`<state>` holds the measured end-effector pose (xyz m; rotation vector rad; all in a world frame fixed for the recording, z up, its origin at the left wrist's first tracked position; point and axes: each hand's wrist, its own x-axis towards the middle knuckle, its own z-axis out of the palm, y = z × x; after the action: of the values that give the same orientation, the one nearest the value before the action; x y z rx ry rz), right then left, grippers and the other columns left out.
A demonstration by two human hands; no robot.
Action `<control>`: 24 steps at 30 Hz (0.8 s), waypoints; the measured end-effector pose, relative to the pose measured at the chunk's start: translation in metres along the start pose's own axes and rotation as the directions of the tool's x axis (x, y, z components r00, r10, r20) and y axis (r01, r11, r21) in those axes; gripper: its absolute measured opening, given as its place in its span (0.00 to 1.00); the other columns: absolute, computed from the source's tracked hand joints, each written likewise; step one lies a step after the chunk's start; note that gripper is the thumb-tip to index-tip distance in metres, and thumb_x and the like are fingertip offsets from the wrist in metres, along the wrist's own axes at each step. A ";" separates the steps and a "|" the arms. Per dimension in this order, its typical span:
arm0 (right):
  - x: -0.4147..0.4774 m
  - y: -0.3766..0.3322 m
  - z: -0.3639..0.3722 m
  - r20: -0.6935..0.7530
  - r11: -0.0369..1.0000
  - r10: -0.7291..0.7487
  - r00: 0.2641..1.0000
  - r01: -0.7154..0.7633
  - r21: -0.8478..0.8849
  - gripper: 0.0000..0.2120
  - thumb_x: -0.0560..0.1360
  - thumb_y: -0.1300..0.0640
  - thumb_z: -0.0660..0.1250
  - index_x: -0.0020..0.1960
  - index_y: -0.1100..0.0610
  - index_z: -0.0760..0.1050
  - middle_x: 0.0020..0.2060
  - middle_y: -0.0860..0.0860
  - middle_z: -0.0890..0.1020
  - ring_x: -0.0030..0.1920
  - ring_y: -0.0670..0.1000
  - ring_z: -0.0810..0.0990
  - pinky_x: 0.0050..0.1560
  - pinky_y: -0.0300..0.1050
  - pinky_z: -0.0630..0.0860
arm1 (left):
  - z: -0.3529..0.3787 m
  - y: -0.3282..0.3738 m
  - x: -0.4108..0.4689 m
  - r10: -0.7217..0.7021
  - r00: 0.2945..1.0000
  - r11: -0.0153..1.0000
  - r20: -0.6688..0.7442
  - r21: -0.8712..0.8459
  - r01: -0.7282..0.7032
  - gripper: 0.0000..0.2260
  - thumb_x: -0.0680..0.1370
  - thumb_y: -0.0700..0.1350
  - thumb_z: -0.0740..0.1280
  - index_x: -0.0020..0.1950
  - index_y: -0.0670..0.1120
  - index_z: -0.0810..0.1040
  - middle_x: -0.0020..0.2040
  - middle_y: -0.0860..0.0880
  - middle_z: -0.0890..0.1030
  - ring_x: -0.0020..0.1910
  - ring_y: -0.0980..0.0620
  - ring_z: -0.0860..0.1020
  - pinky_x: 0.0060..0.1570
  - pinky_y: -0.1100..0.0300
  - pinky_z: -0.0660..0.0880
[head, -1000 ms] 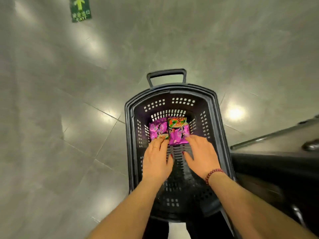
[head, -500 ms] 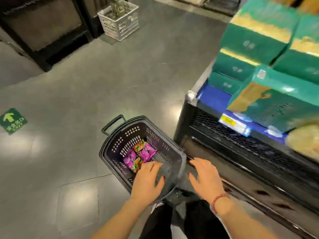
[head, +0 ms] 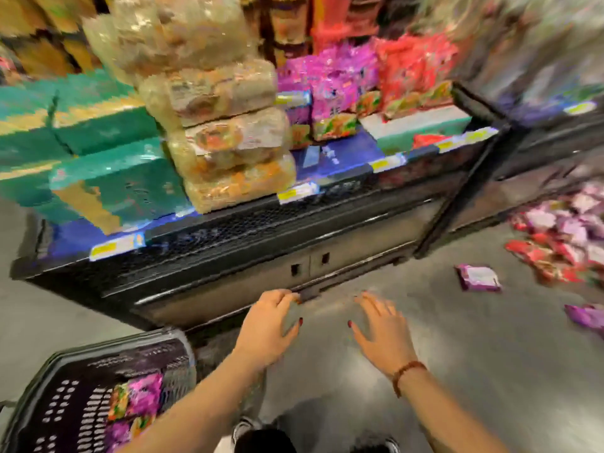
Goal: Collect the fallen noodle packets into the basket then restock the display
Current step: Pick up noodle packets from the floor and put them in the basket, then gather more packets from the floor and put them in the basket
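Note:
The dark plastic basket [head: 49, 371] stands on the floor at the lower left with two purple noodle packets [head: 140, 398] inside. My left hand [head: 268, 325] and my right hand [head: 382, 335] hover empty above the floor in front of the display base, fingers relaxed and spread. A single purple packet [head: 478, 276] lies on the floor to the right of my hands. Farther right is a heap of fallen red and purple packets [head: 562, 237]. Another purple packet [head: 588, 317] lies at the right edge. The display shelf [head: 343, 165] holds purple and red packets at the back.
Teal boxes [head: 108, 178] and stacked clear bags of noodles [head: 225, 135] fill the shelf's left part. A black metal cabinet base [head: 261, 276] runs under the shelf. Grey floor stretches in front of me. The picture is blurred by motion.
The view has swung from the basket up and right to the shelf. Both hands have left the basket and now hang empty over the floor. The basket sits to my left.

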<state>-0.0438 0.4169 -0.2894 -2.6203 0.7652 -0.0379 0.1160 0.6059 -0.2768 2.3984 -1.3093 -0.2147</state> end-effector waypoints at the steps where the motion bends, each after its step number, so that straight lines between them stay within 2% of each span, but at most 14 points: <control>1: -0.008 0.027 -0.015 -0.015 0.999 0.050 0.999 -0.050 0.021 0.24 0.73 0.46 0.66 0.67 0.51 0.73 0.67 0.51 0.74 0.65 0.57 0.73 0.64 0.53 0.70 | 0.010 0.029 0.018 0.048 0.999 0.999 0.021 -0.002 -0.048 0.20 0.71 0.51 0.70 0.60 0.44 0.78 0.55 0.46 0.80 0.54 0.44 0.79 0.52 0.54 0.78; 3: -0.028 0.081 -0.044 -0.079 0.989 0.136 0.988 -0.131 0.069 0.25 0.73 0.44 0.61 0.68 0.51 0.72 0.68 0.50 0.73 0.66 0.56 0.72 0.65 0.53 0.69 | 0.033 0.090 0.051 0.129 0.990 0.992 0.055 -0.015 -0.129 0.21 0.73 0.54 0.65 0.61 0.44 0.78 0.57 0.46 0.80 0.55 0.44 0.78 0.54 0.53 0.78; 5: -0.050 0.134 -0.071 -0.154 0.974 0.220 0.963 -0.208 0.089 0.23 0.74 0.45 0.62 0.66 0.52 0.73 0.67 0.50 0.74 0.65 0.56 0.72 0.64 0.52 0.69 | 0.057 0.152 0.079 0.195 0.976 0.981 0.098 -0.036 -0.192 0.24 0.74 0.57 0.59 0.64 0.45 0.77 0.60 0.48 0.78 0.59 0.46 0.76 0.58 0.52 0.76; 7: -0.070 0.182 -0.095 -0.208 0.958 0.287 0.935 -0.274 0.089 0.21 0.76 0.47 0.64 0.67 0.52 0.72 0.67 0.50 0.73 0.65 0.55 0.72 0.64 0.51 0.67 | 0.079 0.208 0.104 0.265 0.956 0.964 0.126 -0.047 -0.261 0.23 0.76 0.55 0.61 0.67 0.46 0.75 0.63 0.49 0.77 0.63 0.47 0.74 0.61 0.53 0.73; 11: -0.101 0.262 -0.139 -0.215 0.888 0.459 0.862 -0.437 0.142 0.23 0.78 0.46 0.62 0.72 0.49 0.66 0.72 0.48 0.67 0.71 0.51 0.64 0.72 0.49 0.59 | 0.111 0.305 0.149 0.417 0.895 0.909 0.158 -0.073 -0.410 0.21 0.77 0.50 0.67 0.69 0.46 0.74 0.65 0.48 0.76 0.65 0.47 0.73 0.62 0.55 0.70; 14: -0.119 0.312 -0.161 -0.280 0.831 0.556 0.783 -0.508 0.228 0.23 0.77 0.48 0.65 0.70 0.52 0.69 0.70 0.50 0.70 0.69 0.53 0.67 0.71 0.52 0.64 | 0.132 0.359 0.186 0.506 0.839 0.861 0.198 -0.065 -0.504 0.21 0.76 0.50 0.67 0.68 0.46 0.74 0.64 0.47 0.76 0.63 0.46 0.73 0.62 0.54 0.71; 17: -0.131 0.360 -0.179 -0.381 0.787 0.616 0.689 -0.543 0.292 0.21 0.73 0.53 0.71 0.65 0.57 0.75 0.64 0.55 0.76 0.63 0.58 0.74 0.64 0.54 0.71 | 0.156 0.405 0.225 0.583 0.784 0.810 0.215 -0.068 -0.583 0.20 0.75 0.52 0.66 0.65 0.45 0.76 0.60 0.46 0.78 0.59 0.45 0.76 0.59 0.52 0.74; 19: -0.133 0.391 -0.191 -0.396 0.746 0.665 0.633 -0.587 0.315 0.21 0.73 0.54 0.72 0.64 0.58 0.76 0.63 0.55 0.77 0.62 0.58 0.75 0.63 0.53 0.70 | 0.173 0.433 0.251 0.609 0.759 0.789 0.228 -0.086 -0.608 0.20 0.75 0.51 0.66 0.65 0.45 0.76 0.58 0.46 0.79 0.57 0.45 0.77 0.57 0.52 0.75; 24: -0.113 0.476 -0.221 -0.359 0.677 0.734 0.577 -0.669 0.307 0.22 0.77 0.50 0.66 0.69 0.54 0.70 0.70 0.51 0.70 0.69 0.53 0.67 0.69 0.47 0.63 | 0.218 0.500 0.326 0.632 0.732 0.774 0.256 -0.152 -0.615 0.22 0.76 0.49 0.68 0.69 0.46 0.74 0.62 0.48 0.77 0.62 0.47 0.74 0.61 0.57 0.70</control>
<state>-0.4128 0.0280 -0.2635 -1.9872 1.8632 -0.4768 -0.1601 0.0348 -0.2504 1.7760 -2.1358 -0.4124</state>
